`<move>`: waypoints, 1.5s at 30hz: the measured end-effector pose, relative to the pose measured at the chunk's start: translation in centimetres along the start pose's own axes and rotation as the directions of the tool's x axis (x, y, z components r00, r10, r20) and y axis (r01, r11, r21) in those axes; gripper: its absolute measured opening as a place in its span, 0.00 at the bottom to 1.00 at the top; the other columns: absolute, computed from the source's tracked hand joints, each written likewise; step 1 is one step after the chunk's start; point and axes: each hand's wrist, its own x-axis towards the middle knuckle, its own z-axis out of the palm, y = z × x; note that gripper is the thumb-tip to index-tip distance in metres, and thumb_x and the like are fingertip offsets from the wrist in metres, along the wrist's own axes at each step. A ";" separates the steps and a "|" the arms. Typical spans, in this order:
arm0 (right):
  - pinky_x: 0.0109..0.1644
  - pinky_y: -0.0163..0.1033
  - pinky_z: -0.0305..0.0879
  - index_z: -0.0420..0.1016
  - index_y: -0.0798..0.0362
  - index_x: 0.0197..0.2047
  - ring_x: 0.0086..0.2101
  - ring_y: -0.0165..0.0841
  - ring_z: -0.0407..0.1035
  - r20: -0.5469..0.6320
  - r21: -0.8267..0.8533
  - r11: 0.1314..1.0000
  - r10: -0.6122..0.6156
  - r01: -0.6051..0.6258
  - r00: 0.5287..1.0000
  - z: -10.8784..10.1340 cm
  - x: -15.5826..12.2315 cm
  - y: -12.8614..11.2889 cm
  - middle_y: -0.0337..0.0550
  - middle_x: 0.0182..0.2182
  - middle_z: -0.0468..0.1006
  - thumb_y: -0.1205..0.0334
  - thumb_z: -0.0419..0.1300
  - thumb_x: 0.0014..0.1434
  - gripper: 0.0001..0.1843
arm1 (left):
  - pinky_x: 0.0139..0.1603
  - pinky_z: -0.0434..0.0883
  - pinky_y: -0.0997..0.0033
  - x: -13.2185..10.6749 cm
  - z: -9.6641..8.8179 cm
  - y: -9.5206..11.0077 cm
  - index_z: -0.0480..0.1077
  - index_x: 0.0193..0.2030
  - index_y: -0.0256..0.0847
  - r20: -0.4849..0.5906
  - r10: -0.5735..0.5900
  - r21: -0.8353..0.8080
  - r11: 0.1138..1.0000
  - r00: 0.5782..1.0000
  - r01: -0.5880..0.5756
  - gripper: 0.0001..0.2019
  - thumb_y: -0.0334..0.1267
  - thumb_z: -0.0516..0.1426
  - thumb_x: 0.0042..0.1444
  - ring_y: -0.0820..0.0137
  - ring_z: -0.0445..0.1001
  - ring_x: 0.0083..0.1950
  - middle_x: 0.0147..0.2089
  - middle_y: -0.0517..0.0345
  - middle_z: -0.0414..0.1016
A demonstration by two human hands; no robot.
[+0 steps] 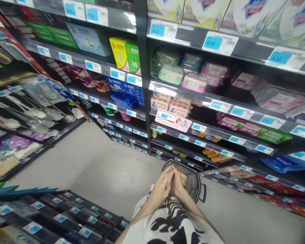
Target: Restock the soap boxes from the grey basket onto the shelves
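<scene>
My left hand [163,183] and my right hand [177,184] meet in front of my body, fingertips close together. The fingers of both are pressed together, and whatever may lie between the palms is hidden. Below them is a dark shopping basket [192,183] with perforated walls and a black side handle [203,193]. Inside it, partly covered by my right hand, lies an orange and green package [183,178]. I cannot tell whether either hand touches the basket.
Shelves ahead carry boxed soap [205,12], pastel soap cases [194,82], pink soap packs [179,107] and blue packets [124,100]. Hanging utensils [38,113] line the left rack. Another shelf unit [66,217] stands at lower left. Grey floor [99,169] runs between the racks.
</scene>
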 end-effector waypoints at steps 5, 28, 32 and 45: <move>0.25 0.41 0.73 0.81 0.44 0.43 0.26 0.40 0.77 0.249 0.072 0.968 0.216 -0.240 0.944 -3.6 0.0 -0.6 0.41 0.29 0.81 0.33 0.66 0.56 0.24 | 0.73 0.65 0.49 -0.4 -1.9 -0.4 0.67 0.65 0.44 -0.200 -0.357 -0.425 0.871 0.912 0.247 0.23 0.44 0.60 0.66 0.55 0.69 0.69 0.69 0.44 0.69; 0.53 0.51 0.79 0.82 0.61 0.43 0.40 0.43 0.81 -0.305 -0.330 0.707 -0.707 0.626 0.638 -9.5 20.1 -24.8 0.53 0.41 0.86 0.49 0.77 0.44 0.29 | 0.45 0.78 0.61 -2.1 -2.9 -0.5 0.74 0.49 0.39 -0.197 -0.559 -0.711 0.647 0.806 0.275 0.27 0.60 0.64 0.55 0.58 0.82 0.47 0.54 0.41 0.81; 0.52 0.52 0.79 0.81 0.61 0.41 0.41 0.45 0.81 -0.329 -0.301 0.704 -0.710 0.643 0.623 -8.4 21.2 -24.9 0.54 0.40 0.86 0.48 0.76 0.43 0.29 | 0.42 0.76 0.63 -2.9 -2.7 -1.2 0.74 0.46 0.39 -0.204 -0.592 -0.719 0.631 0.779 0.292 0.25 0.59 0.64 0.54 0.59 0.82 0.43 0.49 0.43 0.82; 0.57 0.54 0.75 0.79 0.61 0.42 0.41 0.45 0.80 -0.252 -0.480 0.625 -0.771 0.616 0.585 -8.5 23.5 -25.0 0.55 0.38 0.84 0.45 0.73 0.48 0.28 | 0.43 0.74 0.64 -3.6 -2.5 -2.7 0.74 0.45 0.39 -0.249 -0.586 -0.671 0.679 0.771 0.298 0.20 0.55 0.61 0.59 0.61 0.81 0.43 0.47 0.46 0.82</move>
